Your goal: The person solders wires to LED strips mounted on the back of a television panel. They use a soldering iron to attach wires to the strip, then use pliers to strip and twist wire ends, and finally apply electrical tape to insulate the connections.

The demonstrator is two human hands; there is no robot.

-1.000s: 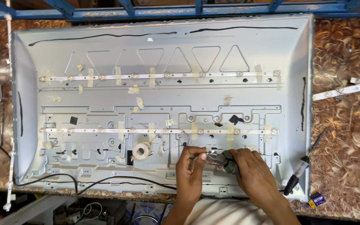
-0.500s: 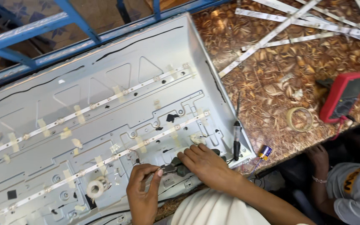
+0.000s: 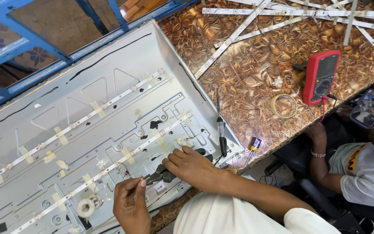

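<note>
Right hand [image 3: 193, 167] is closing around dark-handled pliers [image 3: 159, 177], whose jaws are pointing left toward the left hand [image 3: 130, 203]. Left fingers [image 3: 140, 184] are pinching a thin wire just beside the jaws, all lying over the grey panel [image 3: 87, 86] near a tape roll [image 3: 85, 207].

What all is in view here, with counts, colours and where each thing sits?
panel: one, grey metal, on the table, left
light strips: two rows, white, taped across the panel
loose strips: several, white, table's far end
tape roll: one, white, on the panel's near edge
tape ring: one, tan, on the table by the meter
meter: one, red, table right
screwdriver: one, black handle, panel's right edge
battery: one, blue, table's near edge
phone: one, held by another person, right
pliers: one, dark, in the right hand
left hand: pinching a wire
right hand: on the pliers
</note>
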